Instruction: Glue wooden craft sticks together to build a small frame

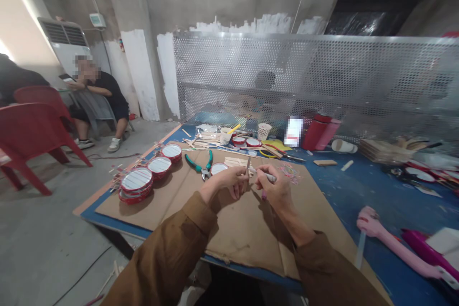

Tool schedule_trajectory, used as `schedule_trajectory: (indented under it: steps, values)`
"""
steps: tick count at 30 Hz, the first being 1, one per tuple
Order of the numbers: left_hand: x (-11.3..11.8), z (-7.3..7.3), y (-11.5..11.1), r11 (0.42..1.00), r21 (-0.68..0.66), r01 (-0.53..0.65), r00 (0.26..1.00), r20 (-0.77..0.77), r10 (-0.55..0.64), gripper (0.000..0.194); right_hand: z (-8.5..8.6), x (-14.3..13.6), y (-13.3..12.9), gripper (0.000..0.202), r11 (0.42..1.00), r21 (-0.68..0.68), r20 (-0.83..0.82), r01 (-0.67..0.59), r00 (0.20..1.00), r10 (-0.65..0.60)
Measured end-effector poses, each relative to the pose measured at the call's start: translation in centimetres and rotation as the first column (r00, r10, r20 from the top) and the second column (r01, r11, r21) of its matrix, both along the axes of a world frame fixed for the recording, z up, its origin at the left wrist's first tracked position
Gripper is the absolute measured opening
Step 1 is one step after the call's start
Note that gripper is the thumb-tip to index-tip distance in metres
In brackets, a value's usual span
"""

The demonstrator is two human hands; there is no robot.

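Above the cardboard sheet [236, 229], my left hand [231, 180] pinches a small thin stick [248, 165] that points upward. Close beside it on the right, my right hand [274, 182] is closed around a white pen-like tool [269, 177], its tip toward the stick. A short purple item [264, 195] shows under my right hand; whether it is held is unclear. Behind my hands lie flat wooden sticks [233, 161] and a round white disc with a red rim [218, 168]. Green-handled pliers [204, 167] lie open to the left of my left hand.
Stacked red-rimmed discs [136, 182] stand on the cardboard's left. Colored rubber bands [289, 172] lie right of my hands. A pink glue gun [390, 244] lies at the right, a red bottle [315, 131] stands behind. A person [103, 88] sits at the far left.
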State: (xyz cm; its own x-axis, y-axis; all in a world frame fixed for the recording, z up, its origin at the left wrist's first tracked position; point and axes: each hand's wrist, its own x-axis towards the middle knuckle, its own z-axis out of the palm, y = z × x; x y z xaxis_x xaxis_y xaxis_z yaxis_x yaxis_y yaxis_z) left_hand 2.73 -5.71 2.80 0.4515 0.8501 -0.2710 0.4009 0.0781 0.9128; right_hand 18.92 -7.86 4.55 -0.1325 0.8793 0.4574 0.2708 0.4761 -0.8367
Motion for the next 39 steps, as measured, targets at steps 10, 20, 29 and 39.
schedule_trajectory:
  steps: [10,20,29,39]
  values:
    - [-0.01,0.44,-0.31,1.0,-0.002,-0.004,0.999,0.037,0.004,0.013,-0.32,0.28,0.23,0.025,0.995,0.03,0.061,0.094,0.994,-0.096]
    - [0.09,0.08,0.23,0.999,-0.042,-0.007,1.0,0.013,0.008,0.014,-0.18,0.14,0.19,0.025,0.999,0.032,0.043,0.034,0.998,-0.035]
    - [0.03,0.11,0.0,1.0,-0.013,-0.008,0.999,0.051,0.009,0.014,-0.34,0.3,0.39,0.026,0.998,0.057,0.053,0.024,0.998,-0.027]
    - [-0.17,-0.18,0.32,0.999,-0.033,0.02,0.997,0.08,-0.017,0.021,-0.25,0.27,0.35,0.028,0.998,0.061,0.085,0.008,0.996,-0.013]
